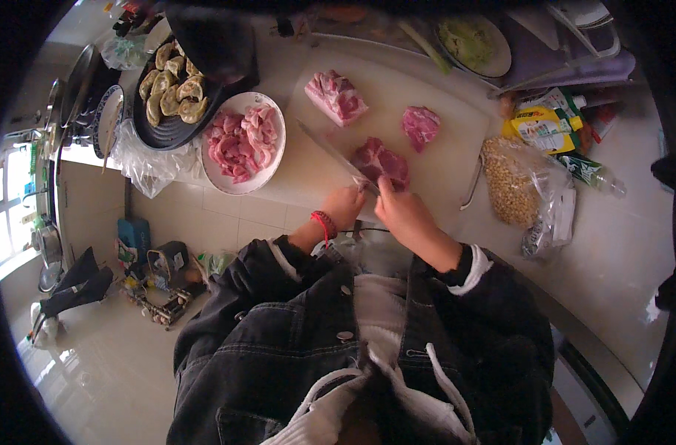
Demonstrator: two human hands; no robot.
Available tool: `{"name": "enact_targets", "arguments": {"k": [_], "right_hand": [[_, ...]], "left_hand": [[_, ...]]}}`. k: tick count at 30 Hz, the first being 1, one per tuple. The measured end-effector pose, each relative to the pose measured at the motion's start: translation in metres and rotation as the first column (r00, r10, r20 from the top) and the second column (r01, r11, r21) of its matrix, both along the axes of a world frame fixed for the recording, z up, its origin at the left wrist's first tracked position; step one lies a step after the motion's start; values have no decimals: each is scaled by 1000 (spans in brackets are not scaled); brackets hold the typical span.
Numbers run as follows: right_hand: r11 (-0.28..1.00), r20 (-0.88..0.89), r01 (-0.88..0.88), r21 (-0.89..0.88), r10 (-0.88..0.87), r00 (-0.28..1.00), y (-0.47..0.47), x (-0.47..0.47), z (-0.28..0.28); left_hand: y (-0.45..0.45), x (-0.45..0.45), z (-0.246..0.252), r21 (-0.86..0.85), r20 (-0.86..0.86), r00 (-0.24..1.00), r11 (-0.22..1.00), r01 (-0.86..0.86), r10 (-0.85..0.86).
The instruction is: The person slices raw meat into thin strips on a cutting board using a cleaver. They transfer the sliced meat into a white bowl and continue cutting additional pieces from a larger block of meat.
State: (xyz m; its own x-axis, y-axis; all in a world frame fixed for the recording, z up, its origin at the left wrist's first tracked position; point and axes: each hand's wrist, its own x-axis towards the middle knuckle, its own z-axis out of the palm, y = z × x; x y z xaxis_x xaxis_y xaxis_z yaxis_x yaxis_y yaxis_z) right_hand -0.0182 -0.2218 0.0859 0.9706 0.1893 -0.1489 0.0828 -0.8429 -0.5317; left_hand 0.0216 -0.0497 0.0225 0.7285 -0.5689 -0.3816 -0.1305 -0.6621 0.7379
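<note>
My right hand point(399, 208) grips a kitchen knife point(329, 150) by its handle end. The blade slants up and left over a white cutting board point(449, 156), along the left edge of a dark red slice of raw meat point(381, 158). Close by the blade, my left hand point(342, 207), with a red bracelet at the wrist, is closed on a small pale strip of meat point(361, 182). Farther back on the board lie a larger fatty block of meat point(335, 97) and, to the right, a smaller chunk point(421, 127).
Left of the board, a white plate point(281, 142) holds cut meat, beside a black pan point(174, 136) of browned dumplings and a clear plastic bag point(154, 158). At right lie a bag of soybeans point(510, 183), a yellow pouch point(543, 129) and a green-labelled bottle point(591, 173). A plate of shredded greens point(474, 47) stands behind.
</note>
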Motion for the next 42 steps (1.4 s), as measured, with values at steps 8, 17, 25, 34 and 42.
{"name": "enact_targets", "arguments": {"k": [8, 17, 25, 34, 42], "right_hand": [[993, -152, -49, -104, 32, 988, -4, 3, 12], [998, 35, 3, -58, -1, 999, -7, 4, 1], [995, -19, -38, -89, 37, 999, -16, 1, 4], [994, 99, -74, 85, 65, 993, -10, 19, -4], [921, 42, 137, 364, -164, 986, -50, -1, 33]], "left_hand": [[6, 0, 1, 61, -77, 996, 997, -50, 55], [4, -7, 10, -20, -42, 999, 1000, -1, 0], [9, -3, 14, 30, -135, 991, 999, -19, 23], [14, -15, 15, -42, 126, 967, 973, 227, -220], [30, 49, 44, 149, 434, 889, 962, -231, 146]]}}
